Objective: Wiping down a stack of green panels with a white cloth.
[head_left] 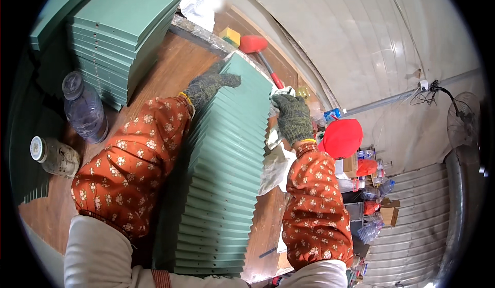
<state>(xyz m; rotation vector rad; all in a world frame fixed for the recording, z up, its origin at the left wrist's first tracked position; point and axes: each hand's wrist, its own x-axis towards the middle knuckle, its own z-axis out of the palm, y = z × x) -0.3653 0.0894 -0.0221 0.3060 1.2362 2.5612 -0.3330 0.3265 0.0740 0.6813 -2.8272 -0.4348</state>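
A long row of green panels [227,154] stands close together on the wooden table in front of me, their edges fanned like steps. My left hand [206,88], in a dark grey knitted glove, rests against the far left side of the row. One finger stretches over the panels' edges; the others are partly hidden. At the far right side, my gloved right hand [294,115] is closed on a crumpled white cloth [283,92] beside the panel edges. More white cloth or paper [278,167] lies below that hand, next to the row.
Stacked green panels [126,10] stand at the far left. A large clear bottle [85,107] and a lidded jar [55,156] sit left of my arm. Beyond the row lie a yellow-green sponge [230,36] and a red-headed mallet [253,44]. A person in a red cap [343,138] is at right.
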